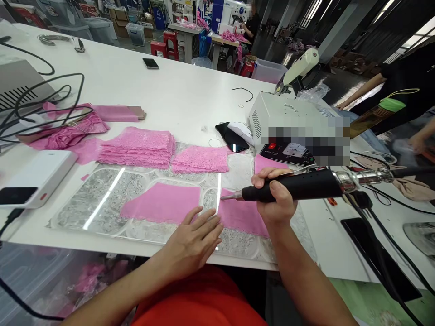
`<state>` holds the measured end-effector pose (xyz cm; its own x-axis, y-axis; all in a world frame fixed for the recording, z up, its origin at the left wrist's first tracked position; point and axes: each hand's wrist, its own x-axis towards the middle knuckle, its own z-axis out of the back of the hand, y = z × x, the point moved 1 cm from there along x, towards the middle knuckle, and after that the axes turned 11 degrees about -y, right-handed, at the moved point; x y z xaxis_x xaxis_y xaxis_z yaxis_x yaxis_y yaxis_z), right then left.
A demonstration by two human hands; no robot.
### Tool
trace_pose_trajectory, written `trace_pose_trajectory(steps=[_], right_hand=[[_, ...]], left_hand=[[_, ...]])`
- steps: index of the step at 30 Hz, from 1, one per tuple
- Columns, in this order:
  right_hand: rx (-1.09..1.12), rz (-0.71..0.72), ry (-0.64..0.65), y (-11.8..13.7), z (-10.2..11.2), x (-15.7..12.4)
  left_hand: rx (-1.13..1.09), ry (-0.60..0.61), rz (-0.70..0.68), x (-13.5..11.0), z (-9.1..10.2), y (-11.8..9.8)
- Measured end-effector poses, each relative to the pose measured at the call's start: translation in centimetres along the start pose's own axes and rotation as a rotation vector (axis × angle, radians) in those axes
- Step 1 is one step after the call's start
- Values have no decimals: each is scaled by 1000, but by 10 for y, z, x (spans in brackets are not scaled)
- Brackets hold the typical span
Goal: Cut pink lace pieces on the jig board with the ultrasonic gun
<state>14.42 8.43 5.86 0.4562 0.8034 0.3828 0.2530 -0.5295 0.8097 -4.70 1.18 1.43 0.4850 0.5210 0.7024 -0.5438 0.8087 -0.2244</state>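
Observation:
My left hand (195, 237) lies flat with fingers stretched out on the glass plate (102, 203), its fingertips beside the right edge of a pink lace piece (161, 203). My right hand (276, 197) is wrapped round the black handle of a hot cutting tool (295, 186). The tool's metal tip (227, 196) sits at the gap between that piece and a second pink lace piece (241, 216). Behind them lie a tall stack of pink lace (137, 147) and a thinner stack (200, 159).
A white control box (288, 120) stands at the right with a black phone (231, 137) beside it. A white device (34, 176) sits at the left, black cables (44, 108) and more pink lace (64, 133) behind it. Another person's arm (363, 90) shows at the far right.

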Motion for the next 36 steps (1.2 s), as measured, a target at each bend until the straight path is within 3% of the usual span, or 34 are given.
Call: trace_pose_trajectory(steps=[8,17,26,30,33,36], right_hand=[[56,-71,-21,7,2,-1],[81,-88,83,7,5,-9],[95,-115,90,5,3,-11],[96,-98,-37,16,8,1],[43,0,-204,31,20,18],[14,62,-282,39,35,28]], left_hand=[[2,-9,-16,-1,1,0],[-1,-18,-14,-1,1,0],[-6,-28,-23,-1,1,1],[-16,-30,-18,5,4,-1],[0,-33,-16,16,7,-2],[67,-24,-32,29,1,-1]])
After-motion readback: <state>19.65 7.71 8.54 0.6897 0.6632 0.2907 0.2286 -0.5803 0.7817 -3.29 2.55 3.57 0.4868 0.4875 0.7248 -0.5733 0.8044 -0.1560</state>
